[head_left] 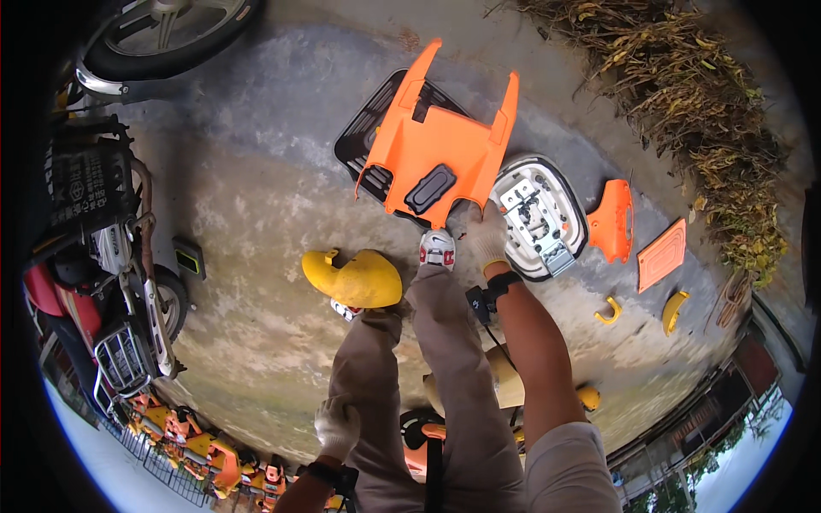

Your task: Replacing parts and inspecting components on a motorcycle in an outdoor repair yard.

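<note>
My gloved right hand (484, 232) grips the lower right corner of a large orange plastic panel (453, 150), which lies over a black crate (357, 137) and has a dark oblong piece (430, 188) on it. Right of that hand is a white-and-black tray (543, 218) with small metal parts inside. A yellow curved shell (363, 278) lies by my left foot. My gloved left hand (338, 423) is beside my left leg, fingers curled; whatever they hold, if anything, is hidden.
Parked two-wheelers (120, 291) line the left. Orange pieces (609, 218) (661, 255) and yellow pieces (608, 313) (674, 312) lie right on the concrete (239, 222). Dry plants (684, 128) edge the upper right. Orange-and-yellow vehicles (197, 436) stand along a railing at lower left.
</note>
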A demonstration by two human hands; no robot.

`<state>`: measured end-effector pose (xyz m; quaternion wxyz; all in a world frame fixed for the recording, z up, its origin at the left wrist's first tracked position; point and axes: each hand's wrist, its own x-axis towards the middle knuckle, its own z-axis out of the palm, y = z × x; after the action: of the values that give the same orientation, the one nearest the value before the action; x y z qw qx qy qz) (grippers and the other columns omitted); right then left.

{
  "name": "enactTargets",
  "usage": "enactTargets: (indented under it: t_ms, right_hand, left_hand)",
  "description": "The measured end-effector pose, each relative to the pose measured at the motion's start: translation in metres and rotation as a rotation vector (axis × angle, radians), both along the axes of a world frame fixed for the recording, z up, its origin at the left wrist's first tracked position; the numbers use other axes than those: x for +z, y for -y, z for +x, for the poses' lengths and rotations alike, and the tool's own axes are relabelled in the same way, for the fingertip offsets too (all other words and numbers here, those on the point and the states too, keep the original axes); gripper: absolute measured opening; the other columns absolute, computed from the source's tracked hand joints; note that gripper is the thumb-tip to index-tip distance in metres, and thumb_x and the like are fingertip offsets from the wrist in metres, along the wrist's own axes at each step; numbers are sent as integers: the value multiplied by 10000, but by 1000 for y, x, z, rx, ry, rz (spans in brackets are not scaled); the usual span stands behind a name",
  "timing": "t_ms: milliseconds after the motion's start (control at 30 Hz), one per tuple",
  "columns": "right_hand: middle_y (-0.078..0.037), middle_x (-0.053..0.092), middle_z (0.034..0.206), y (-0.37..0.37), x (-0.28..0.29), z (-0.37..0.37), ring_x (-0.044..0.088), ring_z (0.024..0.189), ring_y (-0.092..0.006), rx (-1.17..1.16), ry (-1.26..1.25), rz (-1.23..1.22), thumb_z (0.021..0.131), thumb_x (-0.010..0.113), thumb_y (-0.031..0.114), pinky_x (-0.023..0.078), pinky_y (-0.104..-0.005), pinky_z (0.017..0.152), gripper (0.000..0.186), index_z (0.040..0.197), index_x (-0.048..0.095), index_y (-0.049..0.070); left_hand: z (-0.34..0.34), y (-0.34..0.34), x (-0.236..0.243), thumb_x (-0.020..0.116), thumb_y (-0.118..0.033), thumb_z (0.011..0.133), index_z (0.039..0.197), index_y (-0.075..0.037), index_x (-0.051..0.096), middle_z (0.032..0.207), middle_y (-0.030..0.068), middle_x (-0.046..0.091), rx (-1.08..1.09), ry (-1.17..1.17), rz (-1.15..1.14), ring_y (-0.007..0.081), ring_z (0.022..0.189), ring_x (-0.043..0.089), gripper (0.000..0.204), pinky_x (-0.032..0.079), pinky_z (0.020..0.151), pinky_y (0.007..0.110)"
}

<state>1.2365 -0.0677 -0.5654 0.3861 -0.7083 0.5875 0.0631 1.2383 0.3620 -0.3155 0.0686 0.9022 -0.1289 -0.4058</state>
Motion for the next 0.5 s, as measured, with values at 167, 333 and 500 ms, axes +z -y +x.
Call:
enactTargets:
  t_ms: [167, 333, 500]
  right_hand:
    - [-252, 685, 940, -17, 31, -29, 652, 897, -461, 25, 31, -54, 913, 565, 266, 520, -522, 782, 280, 1075, 617, 44]
    - [-183, 682, 752, -62, 90, -37, 695, 656, -344, -154, 32, 281, 929, 593, 286, 551, -453, 657, 267, 1101, 608, 83]
    - [-174, 701, 873, -82, 127, -76, 688, 835, -386, -128, 146, 370, 911, 609, 228, 541, -475, 765, 255, 1115, 629, 76]
  left_hand:
    - [15, 31, -2, 620, -205, 845, 1164, -96, 628, 1104, 132, 676, -166, -188, 106, 372, 986, 636, 337, 487, 895, 488]
    - [44, 102, -30, 678, -241, 833, 1341, -82, 512, 1229, 179, 619, -85, -201, -128, 390, 1116, 597, 558, 462, 981, 496]
    - [81, 250, -50, 746, -298, 780, 1424, -44, 424, 1313, 195, 541, -330, 251, -317, 392, 1180, 536, 763, 458, 993, 481]
